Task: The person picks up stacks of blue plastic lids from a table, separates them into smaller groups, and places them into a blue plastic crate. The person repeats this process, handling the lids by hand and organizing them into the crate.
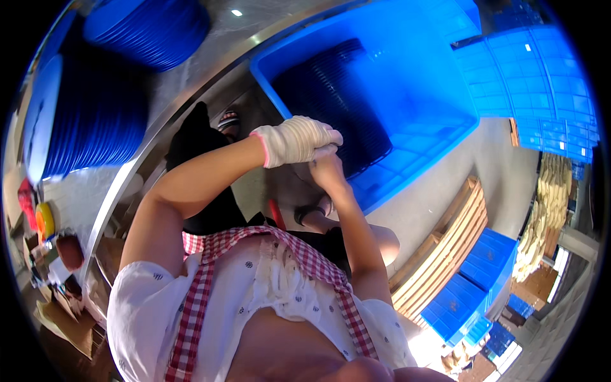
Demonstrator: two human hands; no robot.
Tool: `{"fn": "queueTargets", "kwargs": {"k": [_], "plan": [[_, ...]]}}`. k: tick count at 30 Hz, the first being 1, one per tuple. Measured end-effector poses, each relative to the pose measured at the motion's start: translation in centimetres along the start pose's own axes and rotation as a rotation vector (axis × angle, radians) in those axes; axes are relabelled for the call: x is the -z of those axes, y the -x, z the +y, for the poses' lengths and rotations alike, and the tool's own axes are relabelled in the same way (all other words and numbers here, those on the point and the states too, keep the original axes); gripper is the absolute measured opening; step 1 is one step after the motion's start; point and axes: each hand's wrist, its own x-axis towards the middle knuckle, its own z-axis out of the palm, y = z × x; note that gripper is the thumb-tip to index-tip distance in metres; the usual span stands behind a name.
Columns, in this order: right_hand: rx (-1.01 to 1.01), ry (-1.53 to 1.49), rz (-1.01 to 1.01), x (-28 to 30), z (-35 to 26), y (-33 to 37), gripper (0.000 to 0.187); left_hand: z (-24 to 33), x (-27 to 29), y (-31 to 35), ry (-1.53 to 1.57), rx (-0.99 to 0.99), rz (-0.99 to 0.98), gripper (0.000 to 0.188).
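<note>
My left hand [294,141] wears a cream knitted glove with a pink cuff, and its fingers are curled. Against its fingertips sits my bare right hand [327,169], also closed. Whether anything small lies between the two hands is hidden. Both are in front of my body, by the near left side of a large blue plastic bin [417,137]. Inside that bin lies a long stack of dark, thin, ridged pieces [334,105], close beyond my hands.
On a metal-topped table [210,54] at left stand stacks of blue ridged pieces [95,127]. Yellow and red objects [44,221] lie nearer. A wooden pallet [445,239] and blue crates [468,280] are at right. More blue crates [534,83] stand at far right.
</note>
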Motion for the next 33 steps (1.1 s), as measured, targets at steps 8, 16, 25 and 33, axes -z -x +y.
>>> {"fn": "queueTargets", "kwargs": {"k": [8, 16, 25, 33], "plan": [[0.173, 0.077, -0.021, 1.7, 3.0, 2.1, 0.065, 0.6, -2.0, 8.7, 0.075, 0.141, 0.174, 0.02], [0.201, 0.07, 0.094, 5.3, 1.6, 8.0, 0.062, 6.1, 0.3, 22.1, 0.294, 0.221, 0.522, 0.02], [0.248, 0.527, 0.478, 10.6, -0.9, 19.3, 0.03, 6.8, 1.6, 23.6, 0.444, 0.147, 0.698, 0.02], [0.188, 0.34, 0.586, 6.4, -2.7, 23.5, 0.029, 8.4, 0.1, 24.8, 0.579, 0.297, 0.683, 0.024]]}}
